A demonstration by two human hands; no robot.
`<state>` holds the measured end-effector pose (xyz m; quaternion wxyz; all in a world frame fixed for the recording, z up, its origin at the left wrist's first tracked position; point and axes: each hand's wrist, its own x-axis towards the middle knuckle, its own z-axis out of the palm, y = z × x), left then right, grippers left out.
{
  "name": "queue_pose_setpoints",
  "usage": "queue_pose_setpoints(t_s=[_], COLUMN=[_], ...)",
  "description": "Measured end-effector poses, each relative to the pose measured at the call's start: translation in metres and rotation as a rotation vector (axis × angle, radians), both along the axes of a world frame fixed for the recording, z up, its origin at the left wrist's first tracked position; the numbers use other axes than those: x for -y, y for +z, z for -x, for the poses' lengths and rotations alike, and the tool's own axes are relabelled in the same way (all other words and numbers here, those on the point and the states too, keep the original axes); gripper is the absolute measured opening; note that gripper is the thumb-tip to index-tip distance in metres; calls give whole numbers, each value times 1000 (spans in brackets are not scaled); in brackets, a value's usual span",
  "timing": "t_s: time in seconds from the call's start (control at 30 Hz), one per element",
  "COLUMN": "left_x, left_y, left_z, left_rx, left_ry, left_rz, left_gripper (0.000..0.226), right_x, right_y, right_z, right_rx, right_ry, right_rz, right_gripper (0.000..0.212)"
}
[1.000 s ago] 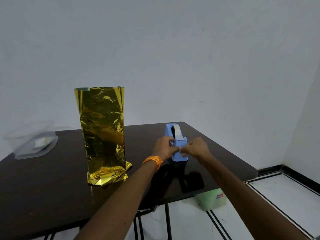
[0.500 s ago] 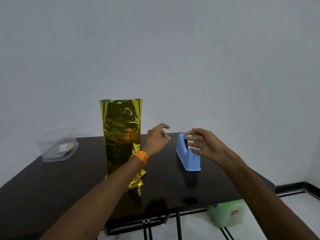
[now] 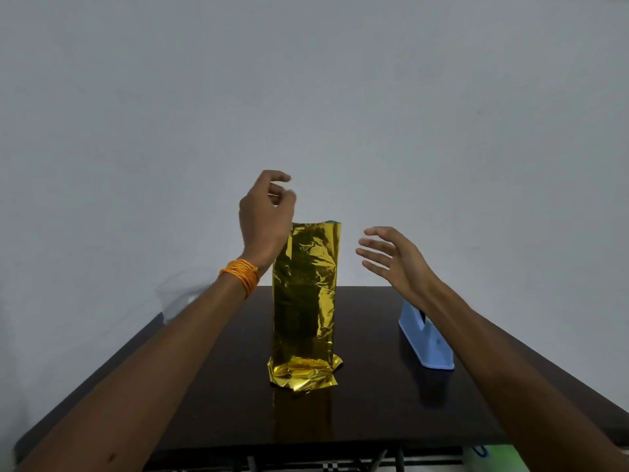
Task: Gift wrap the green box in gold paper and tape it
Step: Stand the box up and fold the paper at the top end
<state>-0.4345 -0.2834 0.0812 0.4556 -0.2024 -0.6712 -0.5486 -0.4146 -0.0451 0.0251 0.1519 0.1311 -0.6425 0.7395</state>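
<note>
Gold paper (image 3: 304, 294) hides nearly all of the green box (image 3: 332, 221); only a thin edge of the box shows at the top right corner. The right forearm crosses the blue tape dispenser (image 3: 425, 345), covering its far end and roll. A green object (image 3: 483, 454) under the table (image 3: 204, 386) is cut off by the bottom edge. The wrapped box stands upright near the table's middle, tall and narrow. Its foil is creased and mirror-bright, and the bottom flaps are crumpled outward against the dark tabletop. The left hand (image 3: 267, 216), with an orange thread band (image 3: 241, 274) at the wrist, is raised beside the box's top left corner with its fingers curled. Whether it pinches anything cannot be told. The right hand (image 3: 391, 257) hovers to the right of the box, fingers spread wide, touching nothing. At the far left, behind the left forearm, a clear plastic container (image 3: 177, 298) is faint and blurred, and its contents are unreadable.
</note>
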Motion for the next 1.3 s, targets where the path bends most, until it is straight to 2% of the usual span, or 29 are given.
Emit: queue_pose_setpoints(t_s=[0.1,0.23,0.4,0.53,0.67,0.77,1.0,1.1,1.3], left_x=[26,41,39,32,30,31,17,9,0], left_y=[-14,-40,-46,-43,-37,-23,14,18,12], left_z=[17,41,45,49,56,64,83,92,104], left_rx=[244,586,772,774,709,665,660,594,410], left_ry=[5,-207,-474,-493,-378,-319,-236,-171,-6], left_rz=[-74,-85,-107,-72,28,159,533,574,562], left_gripper=[24,37,54,58,44,37,32,26,17], right_x=[18,39,59,68,72,67,51,44,39], right_y=[6,9,10,6,4,0,-1,-1,-7], right_z=[6,14,20,22,20,20,26,31,44], right_rx=[-76,-104,-111,-116,-157,-187,-246,-203,-112], right_ry=[-44,-86,-112,-92,-93,-128,-233,-236,-176], right_rz=[-170,-313,-454,-603,-630,-554,-240,-172,-95], right_gripper=[24,27,35,62,57,55,50,43,45])
